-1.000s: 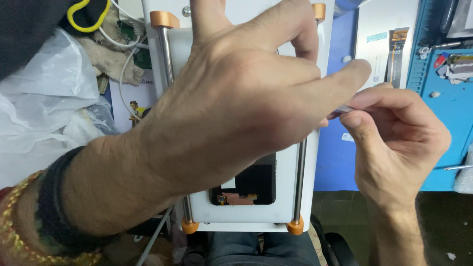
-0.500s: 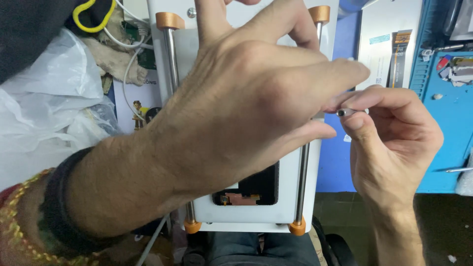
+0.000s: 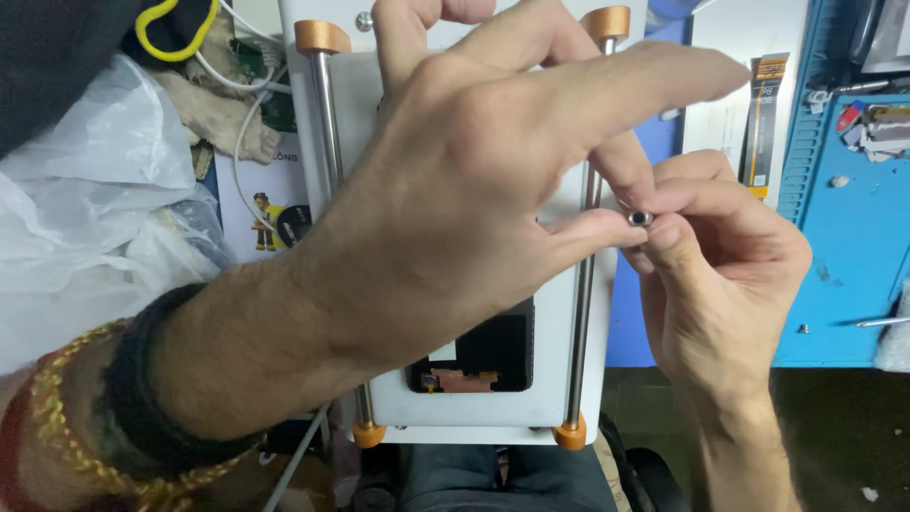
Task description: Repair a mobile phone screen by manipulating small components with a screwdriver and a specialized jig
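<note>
Two hands: both met over the right-hand rail of a white machine frame point(image 3: 332, 123), and a small metal cylinder point(image 3: 641, 218) sat between their fingertips.
Left hand point(image 3: 474, 190): it reached in from about 8 o'clock, fingers spread and mostly open, the thumb tip touching the cylinder from the 9 o'clock side, the index finger stretched out above toward 2 o'clock.
Right hand point(image 3: 720, 275): it came up from about 5 o'clock, fingers curled tight, pinching the cylinder between thumb and forefinger.
Cylinder axis: its open round end faced the camera, so its long axis probably ran nearly along the line of sight; the length was hidden by the fingers.
Nearer hand: the right hand had the firmer hold; the left only touched the piece.
Rail relation: the steel rod point(image 3: 586, 313) ran from 12 to 6 o'clock just beside the pinch, on its 9 o'clock side, ending in an orange cap point(image 3: 570, 434).
Surroundings: a blue mat point(image 3: 853, 256) lay at 3 o'clock, crumpled white plastic point(image 3: 85, 218) at 9 o'clock.
</note>
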